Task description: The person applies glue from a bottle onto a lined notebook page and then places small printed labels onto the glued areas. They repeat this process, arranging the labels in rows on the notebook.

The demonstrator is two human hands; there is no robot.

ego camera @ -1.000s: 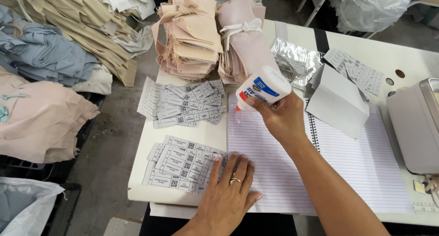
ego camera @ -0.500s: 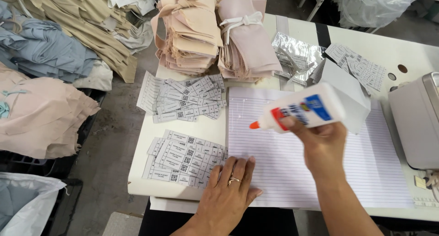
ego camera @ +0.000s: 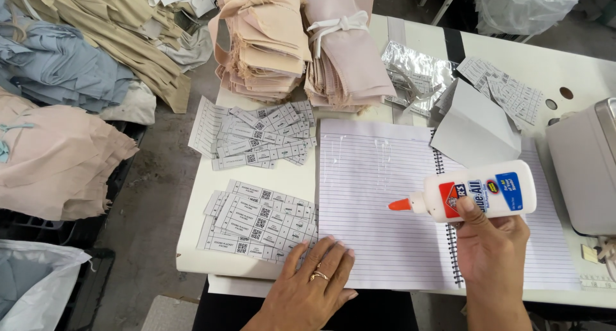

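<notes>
Two hands are in view, and both are yours. Your right hand (ego camera: 491,247) comes up from the near edge, with the wrist low and the fingers (ego camera: 473,210) wrapped up around a white glue bottle (ego camera: 478,198). The grip is tight on the bottle's middle. The bottle lies on its side in the air, over the right part of the open lined notebook (ego camera: 378,203). Its long side runs left to right. The orange tip (ego camera: 399,204) points left, a little lower than the fat end, which points right.

Your left hand (ego camera: 311,283) lies flat, palm down, on the near left corner of the notebook. Its fingers are spread out and hold nothing. They reach toward the near stack of printed paper tags (ego camera: 260,222), and the fingertips sit just beside it.

A second spread of tags (ego camera: 256,135) lies farther away on the white table (ego camera: 192,260). Past them, at the far edge, sit two tied bundles of pink cloth pieces (ego camera: 301,42). A grey card (ego camera: 471,129) leans on the far right of the notebook, next to a shiny clear bag (ego camera: 417,74). A pale machine (ego camera: 584,170) stands at the right edge.
</notes>
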